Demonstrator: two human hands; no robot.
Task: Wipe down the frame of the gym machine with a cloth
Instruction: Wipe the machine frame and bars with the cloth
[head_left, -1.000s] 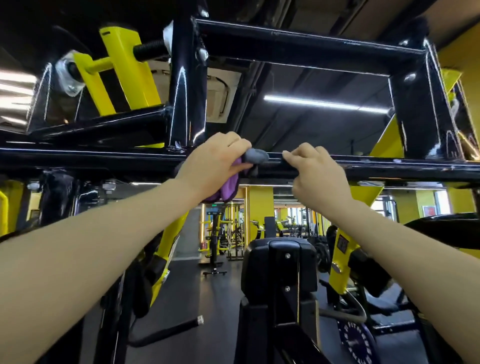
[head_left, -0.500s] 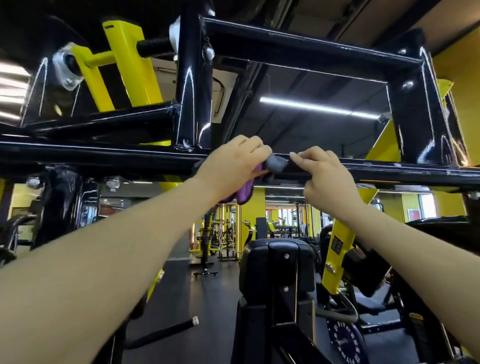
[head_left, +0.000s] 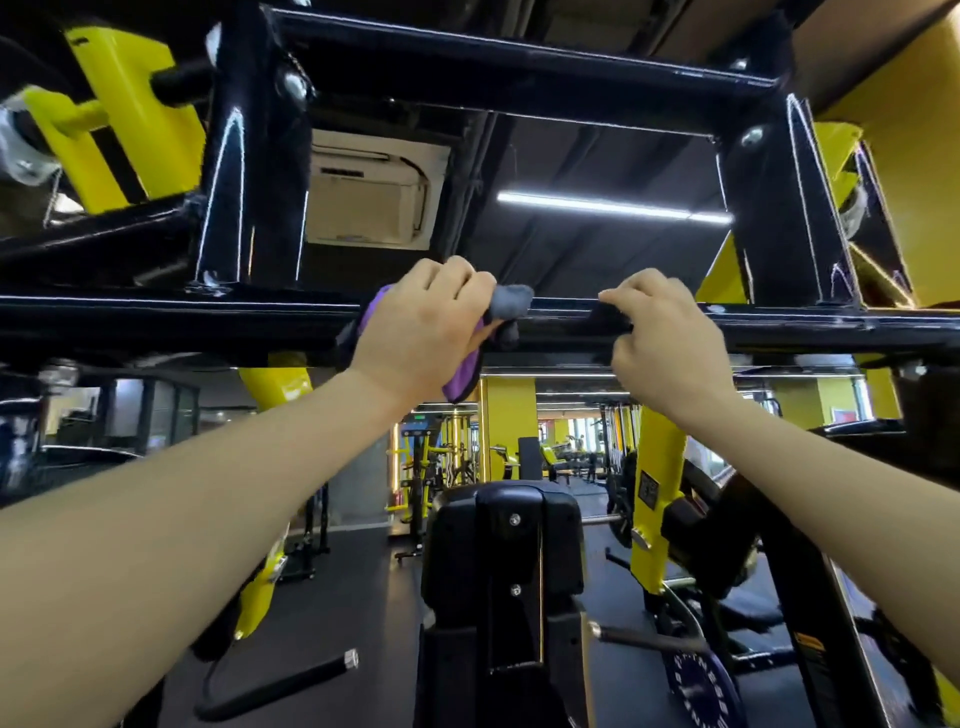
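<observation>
1. reaching overhead, the left hand (head_left: 423, 332) grips a cloth (head_left: 506, 304) against the near horizontal bar (head_left: 171, 319) of the gym machine's black frame, its fingers (head_left: 457, 278) clenched over the top of the bar with the cloth bunched beneath them.
2. the cloth is purple on the part hanging below the palm and grey where it pokes out to the right of the knuckles (the grey end lies on the bar's upper edge).
3. the right hand (head_left: 667, 345) sits on the same bar just beside the cloth, apart from it by a short stretch of bare bar; its fingers are curled over the bar and grasp it, the thumb below.
4. the bar runs across the whole view from left to right, and two black uprights (head_left: 254, 171) rise from it to a second crossbar (head_left: 519, 57) higher up.
5. yellow machine parts (head_left: 130, 114) show at the upper left behind the frame, and more yellow at the upper right.
6. below the arms stands a black padded headrest (head_left: 504, 540) with two bolts on its centre strip.
7. a ceiling air unit (head_left: 366, 192) and a strip light (head_left: 613, 208) show through the frame, and further yellow gym machines (head_left: 431, 457) stand well apart in the background on a dark floor (head_left: 332, 587).
</observation>
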